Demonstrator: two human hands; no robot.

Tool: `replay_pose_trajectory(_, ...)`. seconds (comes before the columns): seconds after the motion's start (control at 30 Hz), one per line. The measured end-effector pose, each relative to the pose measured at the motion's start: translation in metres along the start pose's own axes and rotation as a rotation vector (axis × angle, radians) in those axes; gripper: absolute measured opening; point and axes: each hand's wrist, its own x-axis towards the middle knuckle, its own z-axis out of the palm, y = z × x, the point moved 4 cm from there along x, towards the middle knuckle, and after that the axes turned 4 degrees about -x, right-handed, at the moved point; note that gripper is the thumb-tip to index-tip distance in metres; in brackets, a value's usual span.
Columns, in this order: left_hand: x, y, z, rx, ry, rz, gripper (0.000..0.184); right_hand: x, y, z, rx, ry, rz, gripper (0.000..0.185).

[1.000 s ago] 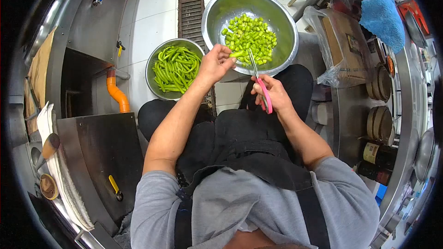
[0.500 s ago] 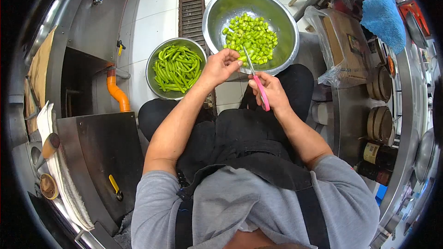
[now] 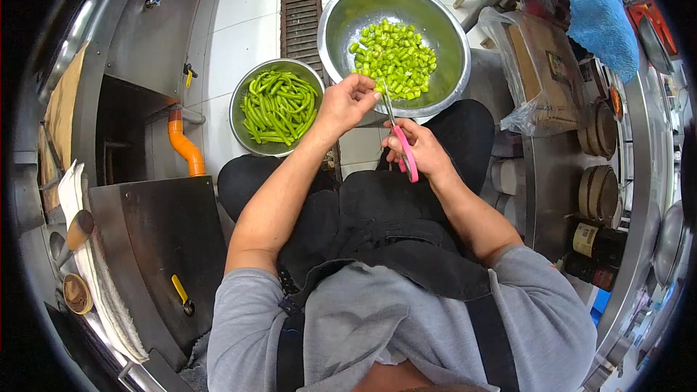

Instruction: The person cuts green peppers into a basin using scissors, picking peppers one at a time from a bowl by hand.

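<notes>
- The pepper (image 3: 379, 86) is sitting at the tips of the left hand's fingers, over the near rim of the big bowl.
- The left hand (image 3: 351, 101) is pinching it; this grip is closing thumb against fingers, with only a small green end showing.
- The scissors (image 3: 404, 154) are pointing up and away from the body, their blades reaching just beside the pepper and lying close together.
- The right hand (image 3: 422, 149) is keeping its grip curled around the pink handles; some of its fingers are hiding behind them.
- Cut pieces (image 3: 396, 54) are lying heaped in the big bowl (image 3: 451, 43), whose bare metal wall is showing around them.
- The small bowl (image 3: 234, 112) is standing to the left, near the left wrist, and is holding long whole peppers (image 3: 279, 105).
- A drain grate (image 3: 300, 14) is running between white floor tiles (image 3: 243, 7) beyond the bowls.
- A black apron (image 3: 385, 247) is covering the person's lap.
- At the left, an orange pipe (image 3: 184, 145) is bending down beside a metal cabinet (image 3: 170, 247).
- At the right, a blue towel (image 3: 601, 29) is hanging near a bagged box (image 3: 534, 65).
</notes>
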Motion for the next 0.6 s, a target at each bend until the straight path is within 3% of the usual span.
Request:
replay_pose_trajectory(0.1, -0.003, 0.005, 0.003, 0.043, -0.098, 0.012, 0.02, 0.004, -0.006, -0.002, -0.02, -0.009, -0.019, 0.046)
replay_pose_trajectory(0.6, 0.003, -0.002, -0.002, 0.028, -0.005, 0.015, 0.027, 0.009, -0.011, -0.007, 0.019, 0.124, 0.005, 0.039)
